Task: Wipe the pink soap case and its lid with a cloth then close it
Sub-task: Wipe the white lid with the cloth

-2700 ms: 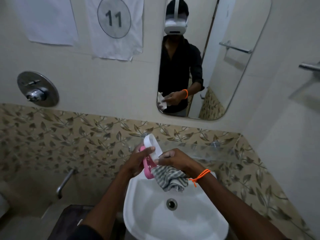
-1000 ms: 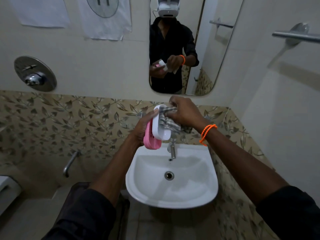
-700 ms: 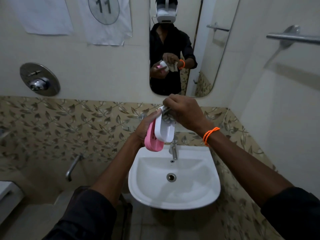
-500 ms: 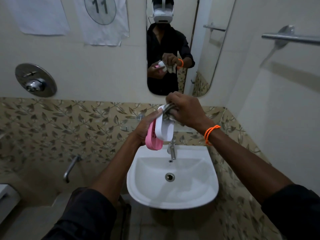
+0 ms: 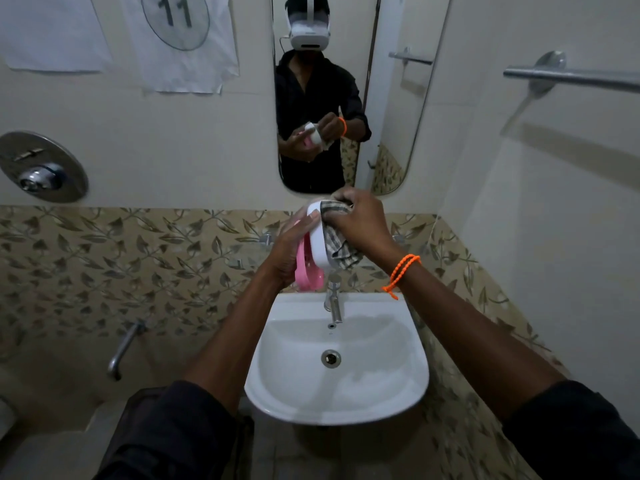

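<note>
Two hands (image 5: 287,251), one cloth (image 5: 337,242), one sink (image 5: 337,407) — two wall papers (image 5: 52,32), one mirror (image 5: 343,91).

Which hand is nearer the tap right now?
Left. The left hand, holding the pink soap case, sits just above and left of the tap; the right hand, pressing the cloth into the lid, is higher.

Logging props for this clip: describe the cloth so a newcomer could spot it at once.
Find the white sink on the leaf-patterned wall; just above its tap both hands meet. The cloth is bunched under the right hand, pressed into the white lid. Its grey checked weave is unlike the plain plastic beside it.
</note>
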